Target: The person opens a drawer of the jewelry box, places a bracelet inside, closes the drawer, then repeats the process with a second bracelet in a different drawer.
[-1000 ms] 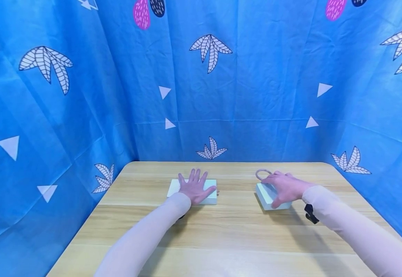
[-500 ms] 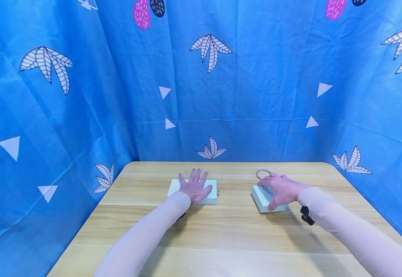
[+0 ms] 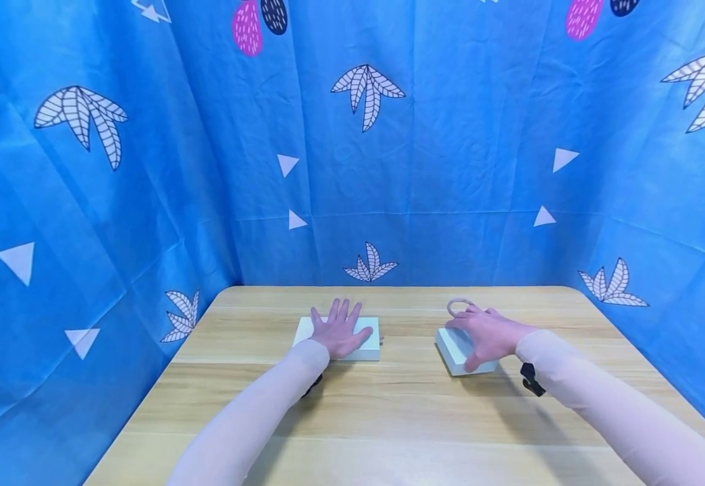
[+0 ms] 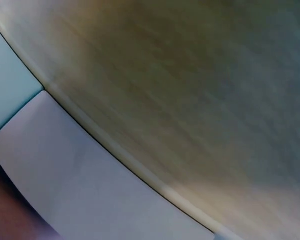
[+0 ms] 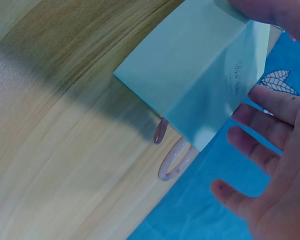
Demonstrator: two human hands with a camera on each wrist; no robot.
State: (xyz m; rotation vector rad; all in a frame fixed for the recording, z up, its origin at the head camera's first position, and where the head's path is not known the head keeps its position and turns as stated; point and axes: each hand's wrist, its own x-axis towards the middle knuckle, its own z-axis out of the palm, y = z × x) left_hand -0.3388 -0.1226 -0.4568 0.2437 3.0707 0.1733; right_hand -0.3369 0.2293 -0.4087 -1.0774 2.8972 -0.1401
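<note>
My left hand [image 3: 335, 332] lies with spread, straight fingers on top of a pale mint box [image 3: 306, 327]. A small tab juts from that box's right side. To the right, my right hand [image 3: 487, 334] grips a second mint gift box [image 3: 450, 351] from above, thumb on the near side and fingers at the far side. In the right wrist view this gift box [image 5: 165, 65] is tilted, with dark lettering on one face and a small ribbon loop [image 5: 160, 132] at its end. Behind it, a pale pinkish bangle [image 3: 452, 307] lies on the table.
The light wooden table [image 3: 389, 412] has its far edge against a blue patterned curtain [image 3: 468, 169], which also runs along both sides. A black device [image 3: 531, 380] sits under the right wrist. The left wrist view shows mostly blurred tabletop and a box side [image 4: 85, 160].
My right hand has shifted a little left and towards me, carrying the gift box along. My left hand stays in place on its box; the bangle has not moved.
</note>
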